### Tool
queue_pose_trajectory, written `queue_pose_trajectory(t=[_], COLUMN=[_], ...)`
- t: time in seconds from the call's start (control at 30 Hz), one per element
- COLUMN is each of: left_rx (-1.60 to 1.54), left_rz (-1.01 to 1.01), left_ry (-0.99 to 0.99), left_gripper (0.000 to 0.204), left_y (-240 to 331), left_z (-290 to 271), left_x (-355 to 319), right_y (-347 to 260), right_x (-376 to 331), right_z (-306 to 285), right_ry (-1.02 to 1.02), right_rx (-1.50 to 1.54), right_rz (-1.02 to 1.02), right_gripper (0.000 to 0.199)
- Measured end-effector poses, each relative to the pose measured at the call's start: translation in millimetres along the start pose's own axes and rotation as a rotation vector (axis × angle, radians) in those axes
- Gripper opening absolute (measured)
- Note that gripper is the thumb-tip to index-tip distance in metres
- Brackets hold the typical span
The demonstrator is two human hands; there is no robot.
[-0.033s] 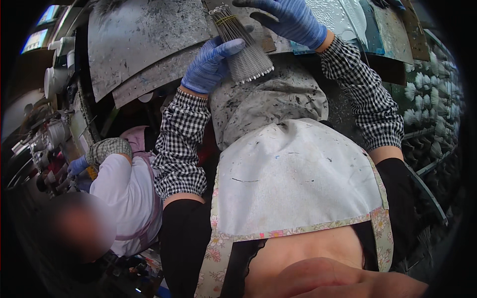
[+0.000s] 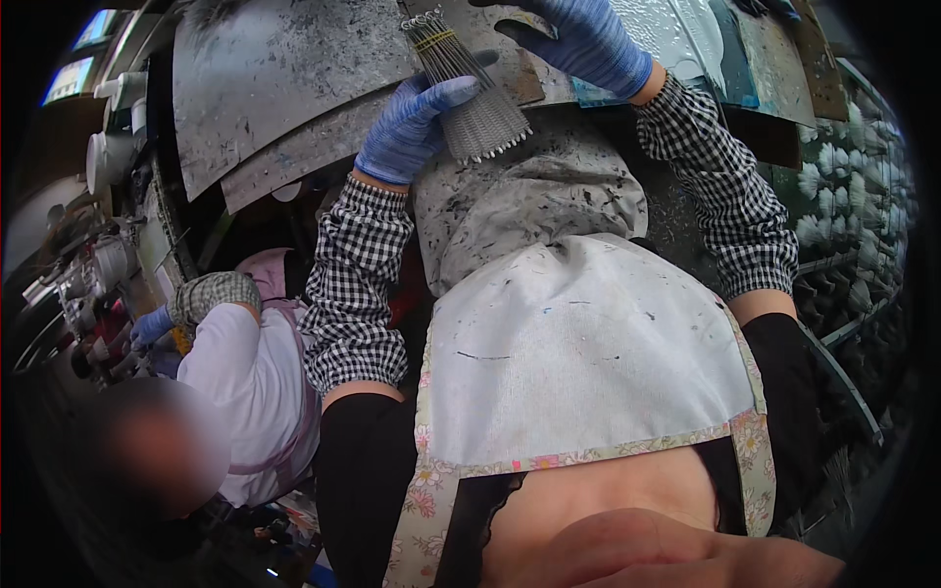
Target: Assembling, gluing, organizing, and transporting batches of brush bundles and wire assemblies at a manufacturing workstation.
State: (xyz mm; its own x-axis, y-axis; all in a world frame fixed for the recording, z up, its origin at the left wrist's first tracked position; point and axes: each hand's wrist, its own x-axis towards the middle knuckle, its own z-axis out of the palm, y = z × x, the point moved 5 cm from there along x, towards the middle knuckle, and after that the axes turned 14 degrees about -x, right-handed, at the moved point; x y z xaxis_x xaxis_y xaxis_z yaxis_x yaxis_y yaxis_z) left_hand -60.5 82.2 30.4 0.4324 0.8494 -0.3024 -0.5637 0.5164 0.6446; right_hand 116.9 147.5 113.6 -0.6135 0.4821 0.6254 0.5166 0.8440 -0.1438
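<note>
A bundle of thin twisted-wire brushes (image 2: 482,120) is in the grip of my left hand (image 2: 404,129), which wears a blue knit glove with dark fingertips. My left thumb lies across the front of the bundle, while the fingers behind it are mostly hidden. Small wire loops form the far end, a yellow rubber band (image 2: 434,41) goes round the stems below them, and the near end spreads into bristled tips with white ends. To the right of the bundle, my gloved right hand (image 2: 600,44) is apart from it, with fingers stretched and parted; the top edge cuts off part of it.
A grey, paint-flecked board (image 2: 284,88) covers the worktop at left. At upper right are a shiny white sheet (image 2: 659,34) and a stained board (image 2: 769,64). Racks of white brushes (image 2: 848,196) stand at right. Another person (image 2: 250,382) sits at left, near machinery.
The bundle and my left hand have shifted slightly left, and the brush ends are tilted a little differently. My right hand has moved slightly up and to the right.
</note>
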Motion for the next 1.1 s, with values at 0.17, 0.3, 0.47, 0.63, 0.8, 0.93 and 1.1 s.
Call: queue_pose_trajectory(t=[0.17, 0.3, 0.47, 0.63, 0.8, 0.93, 1.1], left_rx=[0.114, 0.084, 0.069, 0.001, -0.024, -0.146, -0.629], left_rz=[0.123, 0.128, 0.101, 0.096, 0.118, 0.140, 0.065], left_ry=[0.094, 0.034, 0.038, 0.000, -0.059, -0.008, 0.116], left_gripper=[0.045, 0.042, 0.056, 0.063, 0.064, 0.059, 0.060], left_y=[12, 12, 9, 10, 21, 23, -8], left_z=[-14, -16, -15, -14, 2, 5, 31], left_x=[-1, 5, 1, 2, 14, 20, 11], right_y=[-23, -26, -28, -30, -17, -17, 36], right_x=[5, -20, -25, -27, -24, -15, 2], right_z=[-15, 37, 41, 45, 35, 22, -58], right_ry=[-0.112, -0.343, -0.332, -0.295, -0.245, -0.286, 0.074], right_rx=[0.540, 0.295, 0.313, 0.296, 0.282, 0.377, 0.793], right_rz=[0.245, 0.186, 0.188, 0.225, 0.249, 0.273, 0.515], right_gripper=[0.015, 0.036, 0.035, 0.037, 0.031, 0.023, 0.020])
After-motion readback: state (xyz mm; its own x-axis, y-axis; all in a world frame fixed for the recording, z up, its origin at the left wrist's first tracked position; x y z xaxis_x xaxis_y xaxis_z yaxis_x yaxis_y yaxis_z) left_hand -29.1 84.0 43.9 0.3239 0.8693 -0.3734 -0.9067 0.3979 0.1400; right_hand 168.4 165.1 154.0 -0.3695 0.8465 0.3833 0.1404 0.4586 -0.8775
